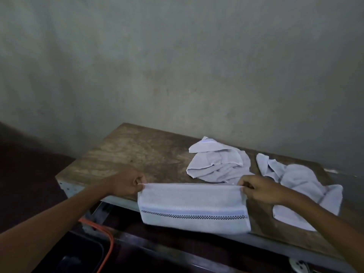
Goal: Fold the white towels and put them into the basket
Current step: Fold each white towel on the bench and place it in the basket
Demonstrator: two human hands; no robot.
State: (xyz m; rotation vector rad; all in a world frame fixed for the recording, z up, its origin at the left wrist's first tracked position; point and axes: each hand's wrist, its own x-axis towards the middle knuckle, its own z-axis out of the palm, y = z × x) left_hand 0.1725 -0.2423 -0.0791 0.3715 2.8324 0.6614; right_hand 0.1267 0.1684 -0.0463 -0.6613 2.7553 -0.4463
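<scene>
In the head view, a white towel (194, 205) with a blue band and a dark checked stripe near its lower hem was seen held at the near edge of the wooden table (137, 152), its lower part draped over that edge. Its upper left corner was pinched between thumb and fingers of the left hand (128, 183), and its upper right corner was pinched likewise by the right hand (262, 191), so that the top edge was stretched nearly straight between them. Whether the cloth was already doubled could not be told for certain. Two more towels lay unfolded on the table: the middle crumpled towel (218, 166) just beyond the held one, and the right crumpled towel (307, 186) partly hidden beneath the right forearm. No basket was shown anywhere in the frame. An orange cable (102, 233) was seen below the table on the left, and a plain grey wall (177, 66) behind.

The step in hand was judged to be a fold of the held towel, with most of the task left undone. For it to be done well, the top edge should be held taut and level, each corner matched exactly to its opposite, and the striped hem laid square. The cloth should be set flat on bare wood, apart from the crumpled pieces, and smoothed before a further fold is made
</scene>
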